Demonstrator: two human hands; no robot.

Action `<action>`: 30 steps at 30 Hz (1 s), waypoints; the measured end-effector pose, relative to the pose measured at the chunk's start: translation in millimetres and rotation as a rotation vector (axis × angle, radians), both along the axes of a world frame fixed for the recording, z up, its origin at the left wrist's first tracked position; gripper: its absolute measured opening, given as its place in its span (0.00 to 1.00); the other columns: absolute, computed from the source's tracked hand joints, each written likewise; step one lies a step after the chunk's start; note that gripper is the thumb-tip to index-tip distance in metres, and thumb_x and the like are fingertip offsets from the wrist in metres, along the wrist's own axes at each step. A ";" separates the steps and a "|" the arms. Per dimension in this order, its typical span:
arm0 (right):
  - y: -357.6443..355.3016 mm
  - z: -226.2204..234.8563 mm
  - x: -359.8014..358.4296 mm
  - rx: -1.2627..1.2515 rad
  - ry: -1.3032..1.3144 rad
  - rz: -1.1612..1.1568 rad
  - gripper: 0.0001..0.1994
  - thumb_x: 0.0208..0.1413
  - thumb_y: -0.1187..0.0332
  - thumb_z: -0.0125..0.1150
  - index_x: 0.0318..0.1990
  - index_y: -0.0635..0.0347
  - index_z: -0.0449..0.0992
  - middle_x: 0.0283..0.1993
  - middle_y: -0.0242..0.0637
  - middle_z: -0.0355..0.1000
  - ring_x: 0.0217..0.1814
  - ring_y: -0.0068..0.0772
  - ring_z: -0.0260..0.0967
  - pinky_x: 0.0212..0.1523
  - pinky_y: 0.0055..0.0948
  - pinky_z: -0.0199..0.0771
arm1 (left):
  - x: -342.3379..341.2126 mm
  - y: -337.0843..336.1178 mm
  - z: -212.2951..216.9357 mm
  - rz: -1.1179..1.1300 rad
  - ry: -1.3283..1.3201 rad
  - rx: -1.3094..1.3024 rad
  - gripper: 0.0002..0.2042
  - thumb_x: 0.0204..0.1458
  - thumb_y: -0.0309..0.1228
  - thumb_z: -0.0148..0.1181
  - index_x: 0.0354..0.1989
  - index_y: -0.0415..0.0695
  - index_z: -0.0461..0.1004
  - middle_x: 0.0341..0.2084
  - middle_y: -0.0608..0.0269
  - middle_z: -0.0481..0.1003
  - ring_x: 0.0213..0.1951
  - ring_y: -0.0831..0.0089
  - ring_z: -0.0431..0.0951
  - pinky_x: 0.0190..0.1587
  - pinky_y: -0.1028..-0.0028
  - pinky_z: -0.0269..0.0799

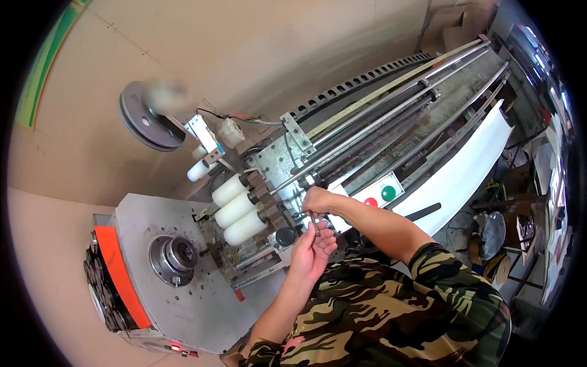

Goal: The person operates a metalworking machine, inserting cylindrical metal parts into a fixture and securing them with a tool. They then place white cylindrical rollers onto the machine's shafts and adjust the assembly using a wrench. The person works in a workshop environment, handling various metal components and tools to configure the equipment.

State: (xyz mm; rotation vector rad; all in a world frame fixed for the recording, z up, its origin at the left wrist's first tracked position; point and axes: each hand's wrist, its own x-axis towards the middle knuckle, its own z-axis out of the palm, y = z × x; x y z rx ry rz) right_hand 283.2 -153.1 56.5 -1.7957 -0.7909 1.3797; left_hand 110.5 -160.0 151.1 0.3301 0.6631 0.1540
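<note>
Both my hands meet at the front of a metal machine carriage [275, 162], beside its rollers. My right hand [321, 200] is closed in a fist, knuckles up, at the upper end of a short, thin dark metal rod [315, 225]. Below it, my left hand [312, 249] is turned palm up, its fingers curled at the rod's lower end. The rod's exact kind is too small to make out. Close to the left hand is a round black knob [285, 237]. Three white rollers [230, 208] lie side by side to the left of my hands.
A control panel with a red button [370, 202] and a green button [388, 193] lies under my right forearm. Long steel rails [379, 116] run to the upper right. At left stands a grey machine housing [156, 214] with a round chuck [173, 260]. A grey spool [147, 119] hangs above.
</note>
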 end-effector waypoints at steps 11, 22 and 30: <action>14.5 -65.1 -7.9 -0.048 -0.451 0.124 0.12 0.48 0.67 0.54 0.28 0.69 0.78 0.29 0.58 0.75 0.34 0.53 0.77 0.34 0.44 0.76 | 23.1 19.0 4.0 -0.019 0.052 -0.011 0.14 0.60 0.38 0.49 0.40 0.40 0.74 0.32 0.57 0.80 0.31 0.67 0.81 0.37 0.66 0.78; 15.7 -65.4 -1.3 0.251 -0.643 0.457 0.09 0.41 0.63 0.62 0.25 0.59 0.81 0.29 0.48 0.76 0.31 0.49 0.76 0.32 0.39 0.75 | 86.5 64.9 20.0 -0.759 0.722 0.378 0.07 0.46 0.27 0.55 0.33 0.40 0.68 0.17 0.66 0.67 0.14 0.77 0.65 0.15 0.75 0.65; 18.3 -39.8 -20.2 -0.080 -0.276 0.081 0.14 0.45 0.63 0.60 0.34 0.66 0.80 0.38 0.55 0.76 0.43 0.52 0.76 0.44 0.42 0.76 | 83.9 52.8 23.5 -0.705 0.889 0.621 0.04 0.44 0.23 0.59 0.24 0.41 0.69 0.14 0.69 0.62 0.14 0.80 0.57 0.15 0.73 0.45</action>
